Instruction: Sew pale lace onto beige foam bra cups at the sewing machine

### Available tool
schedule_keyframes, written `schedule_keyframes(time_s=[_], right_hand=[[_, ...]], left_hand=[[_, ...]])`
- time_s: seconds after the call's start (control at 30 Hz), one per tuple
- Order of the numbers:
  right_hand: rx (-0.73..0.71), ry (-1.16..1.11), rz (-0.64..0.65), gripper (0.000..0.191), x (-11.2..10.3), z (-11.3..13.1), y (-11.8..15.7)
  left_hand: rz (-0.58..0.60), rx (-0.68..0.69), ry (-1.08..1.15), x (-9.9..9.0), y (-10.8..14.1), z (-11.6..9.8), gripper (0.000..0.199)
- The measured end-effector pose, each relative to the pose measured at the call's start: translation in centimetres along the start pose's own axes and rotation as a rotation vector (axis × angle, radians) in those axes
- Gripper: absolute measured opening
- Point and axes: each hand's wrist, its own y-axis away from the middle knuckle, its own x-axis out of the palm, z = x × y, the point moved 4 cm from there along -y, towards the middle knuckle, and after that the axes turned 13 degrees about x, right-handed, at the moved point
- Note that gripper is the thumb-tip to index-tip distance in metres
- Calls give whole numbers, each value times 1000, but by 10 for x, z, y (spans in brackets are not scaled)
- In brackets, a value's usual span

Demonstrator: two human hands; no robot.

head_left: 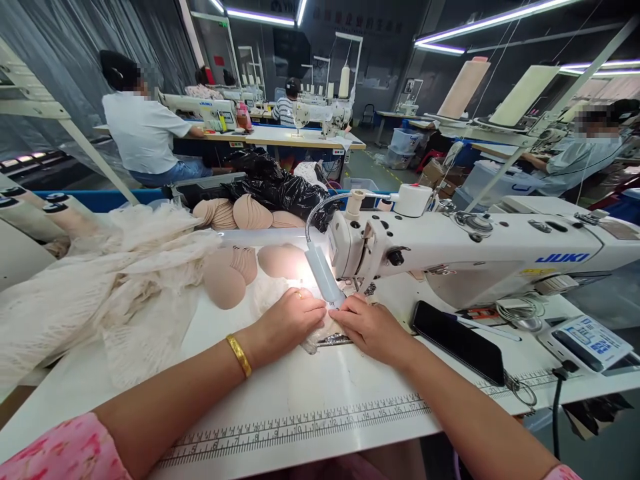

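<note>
Head view: a person in pink floral sleeves [70, 450] works bare-handed at a white surface [285, 407] on a sewing floor.
Left hand [285, 321]: fingers bent and bunched together, resting on the work; whether they pinch it, one cannot tell. A gold bracelet [239, 355] circles the wrist.
Right hand [377, 331]: fingers partly stretched toward the left ones, tips just beside them; their hold, too, one cannot tell.
Pale cloth [329, 328]: under and between the two sets of fingertips, partly hidden by them.
Sewing machine [470, 240]: white, marked JUKI, its head just beyond the fingers — its arm running off to their right.
Lamp [323, 273]: on a bent metal neck, lighting the spot right above the fingertips.
Beige cups [225, 287]: beyond and to the left of the left fingers, some nested in stacks.
Lace fabric [135, 267]: a loose heap well to the left of the fingers.
Phone [457, 341]: dark-screened, to the right of the right fingers, with a pen [487, 328] just beside it.
Ruler markings [320, 425]: printed nearer the person than the fingers.
Workshop: far beyond the fingers, a co-worker in a white shirt [143, 133] is seated near another machine [200, 110].
</note>
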Motion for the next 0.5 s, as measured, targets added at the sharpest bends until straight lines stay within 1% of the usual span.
schedule_keyframes(time_s=[0.1,0.2,0.27,0.4,0.5], right_hand=[[56,48,23,29,2,-1,-2],[102,71,34,28,3,-1,-4],[121,71,31,27,3,0,-5],[129,80,26,26,3,1,-5],[112,75,16,26,3,1,-4]], left_hand=[[37,74,-90,-2,-7,9,29],[68,108,-175,-5,-11,14,29],[61,119,-204,-6,-13,15,28],[-7,126,-218,-8,-12,16,25],[9,144,-215,-6,-12,17,22]])
